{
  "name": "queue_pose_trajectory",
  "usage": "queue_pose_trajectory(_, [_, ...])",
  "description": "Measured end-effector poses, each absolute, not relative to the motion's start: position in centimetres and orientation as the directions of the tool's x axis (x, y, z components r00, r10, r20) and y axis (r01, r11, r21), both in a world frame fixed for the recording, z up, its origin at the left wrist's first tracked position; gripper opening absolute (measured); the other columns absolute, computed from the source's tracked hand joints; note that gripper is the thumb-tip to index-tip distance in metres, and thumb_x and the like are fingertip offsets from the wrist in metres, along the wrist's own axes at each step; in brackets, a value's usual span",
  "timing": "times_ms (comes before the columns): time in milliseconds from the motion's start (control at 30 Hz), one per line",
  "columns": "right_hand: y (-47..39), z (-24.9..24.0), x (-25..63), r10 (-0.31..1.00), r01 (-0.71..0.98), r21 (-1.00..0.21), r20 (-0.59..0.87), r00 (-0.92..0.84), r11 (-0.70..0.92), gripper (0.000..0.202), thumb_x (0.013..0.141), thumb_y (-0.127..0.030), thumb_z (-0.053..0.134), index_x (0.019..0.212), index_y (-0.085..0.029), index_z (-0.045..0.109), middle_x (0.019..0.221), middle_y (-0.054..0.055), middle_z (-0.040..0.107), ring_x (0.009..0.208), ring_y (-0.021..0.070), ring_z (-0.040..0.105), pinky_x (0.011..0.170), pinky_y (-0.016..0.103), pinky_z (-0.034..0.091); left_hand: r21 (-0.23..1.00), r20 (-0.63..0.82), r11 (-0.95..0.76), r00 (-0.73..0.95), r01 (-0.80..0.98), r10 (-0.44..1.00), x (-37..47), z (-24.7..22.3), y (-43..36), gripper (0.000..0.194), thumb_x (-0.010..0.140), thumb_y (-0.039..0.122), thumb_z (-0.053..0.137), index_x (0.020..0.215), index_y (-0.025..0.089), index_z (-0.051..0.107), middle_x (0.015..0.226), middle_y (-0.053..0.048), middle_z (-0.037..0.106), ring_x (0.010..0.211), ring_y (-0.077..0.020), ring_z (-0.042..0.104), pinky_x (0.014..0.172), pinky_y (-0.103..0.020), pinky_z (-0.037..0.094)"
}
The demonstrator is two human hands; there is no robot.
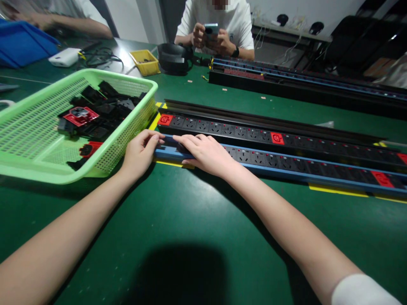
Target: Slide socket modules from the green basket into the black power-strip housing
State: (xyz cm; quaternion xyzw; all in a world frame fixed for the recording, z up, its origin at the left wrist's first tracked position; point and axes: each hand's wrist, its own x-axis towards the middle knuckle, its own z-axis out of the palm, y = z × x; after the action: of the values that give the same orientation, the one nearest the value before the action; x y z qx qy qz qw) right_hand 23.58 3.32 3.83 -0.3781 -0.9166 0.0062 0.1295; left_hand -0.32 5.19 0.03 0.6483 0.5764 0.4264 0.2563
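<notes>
A long blue strip [286, 173] with black sockets and a red socket [382, 179] lies across the green table. At its left end my left hand [140, 152] grips the rim, thumb and fingers bent together around the blue edge. Just to the right, my right hand [206, 153] rests over the strip, its fingers on the channel and its thumb at the near side; what lies beneath the palm is hidden. Behind it runs a black strip [216, 128] with black and red sockets, and a dark rail [270, 118] lies along its far side.
A green basket [124, 137] of black and red parts stands at left. Farther back are a blue bin [22, 42], a white box [65, 57], cables, a yellow tray [144, 62] and another long strip assembly [286, 87]. A person opposite holds a phone [211, 29]; another person's arm shows upper left.
</notes>
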Motion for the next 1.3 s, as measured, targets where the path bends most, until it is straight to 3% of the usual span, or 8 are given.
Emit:
queue_pose_trajectory(167, [3.2, 3.8, 23.6, 0.687, 0.690, -0.082, 0.230, -0.689, 0.719, 0.071, 0.098, -0.033, 0.066, 0.160, -0.021, 0.032, 0.155, 0.012, 0.053, 0.124, 0.0313, 0.058, 0.097, 0.047, 0.053, 0.922, 0.203, -0.131, -0.166, 0.364, 0.965, -0.9, -1.0, 6.4, 0.027, 0.093, 0.044, 0.055, 0.095, 0.020, 0.067, 0.090, -0.007, 0.070, 0.077, -0.0183, 0.065, 0.078, -0.036, 0.054])
queue_pose_trajectory(333, [2.9, 3.4, 23.6, 0.670, 0.693, 0.013, 0.241, -0.702, 0.721, 0.053, 0.102, -0.032, 0.058, 0.152, -0.021, 0.046, 0.158, 0.011, 0.049, 0.121, 0.0328, 0.058, 0.093, 0.049, 0.054, 0.945, 0.172, -0.101, -0.210, 0.312, 0.963, -1.2, -1.4, 6.9, 0.020, 0.093, 0.040, 0.057, 0.091, 0.023, 0.068, 0.091, -0.006, 0.070, 0.074, -0.0169, 0.063, 0.078, -0.038, 0.054])
queue_pose_trajectory(500, [3.2, 2.8, 23.6, 0.642, 0.670, 0.065, 0.231, -0.731, 0.739, 0.054, 0.104, -0.032, 0.049, 0.158, -0.028, 0.041, 0.169, 0.002, 0.036, 0.120, 0.0344, 0.057, 0.093, 0.053, 0.054, 0.956, 0.168, -0.108, -0.204, 0.274, 0.964, -1.1, -1.0, 6.8, 0.019, 0.094, 0.031, 0.057, 0.095, 0.016, 0.068, 0.087, -0.004, 0.067, 0.068, -0.0117, 0.059, 0.072, -0.031, 0.050])
queue_pose_trajectory(633, [3.4, 2.4, 23.4, 0.632, 0.662, 0.103, 0.221, -0.742, 0.742, 0.052, 0.107, -0.032, 0.044, 0.159, -0.028, 0.041, 0.167, 0.000, 0.040, 0.125, 0.0350, 0.055, 0.096, 0.052, 0.053, 0.964, 0.178, -0.131, -0.194, 0.233, 0.965, -1.1, -1.1, 6.9, 0.018, 0.092, 0.028, 0.058, 0.094, 0.013, 0.069, 0.081, -0.002, 0.065, 0.063, -0.0094, 0.059, 0.065, -0.026, 0.047])
queue_pose_trajectory(800, [3.2, 2.4, 23.3, 0.634, 0.668, 0.142, 0.223, -0.740, 0.730, 0.050, 0.107, -0.037, 0.042, 0.156, -0.026, 0.044, 0.166, 0.003, 0.043, 0.122, 0.0350, 0.057, 0.091, 0.049, 0.054, 0.973, 0.170, -0.132, -0.206, 0.188, 0.964, -1.1, -1.3, 7.1, 0.015, 0.089, 0.025, 0.060, 0.092, 0.013, 0.069, 0.078, -0.001, 0.065, 0.059, -0.0091, 0.058, 0.061, -0.024, 0.045])
queue_pose_trajectory(967, [2.9, 3.0, 23.2, 0.632, 0.666, 0.156, 0.221, -0.743, 0.729, 0.044, 0.107, -0.033, 0.045, 0.149, -0.023, 0.049, 0.162, 0.007, 0.048, 0.118, 0.0348, 0.058, 0.086, 0.048, 0.053, 0.974, 0.151, -0.113, -0.190, 0.195, 0.970, -1.0, -1.0, 6.8, 0.015, 0.089, 0.026, 0.061, 0.091, 0.014, 0.069, 0.077, 0.000, 0.065, 0.059, -0.0097, 0.058, 0.060, -0.024, 0.045])
queue_pose_trajectory(1133, [3.0, 3.4, 23.2, 0.642, 0.674, 0.151, 0.214, -0.736, 0.723, 0.032, 0.105, -0.035, 0.049, 0.129, -0.014, 0.057, 0.142, 0.013, 0.061, 0.113, 0.0332, 0.060, 0.084, 0.045, 0.052, 0.969, 0.156, -0.114, -0.181, 0.219, 0.971, -1.0, -1.4, 6.9, 0.016, 0.089, 0.032, 0.063, 0.090, 0.017, 0.070, 0.080, -0.002, 0.067, 0.061, -0.0115, 0.057, 0.062, -0.027, 0.046])
queue_pose_trajectory(1300, [2.9, 3.2, 23.2, 0.629, 0.667, 0.176, 0.230, -0.743, 0.724, 0.031, 0.105, -0.037, 0.049, 0.125, -0.014, 0.057, 0.138, 0.014, 0.062, 0.114, 0.0325, 0.060, 0.085, 0.043, 0.051, 0.916, 0.211, -0.150, -0.127, 0.371, 0.969, -1.0, 0.6, 6.2, 0.020, 0.092, 0.036, 0.060, 0.094, 0.019, 0.070, 0.084, -0.003, 0.069, 0.073, -0.0134, 0.063, 0.070, -0.027, 0.048])
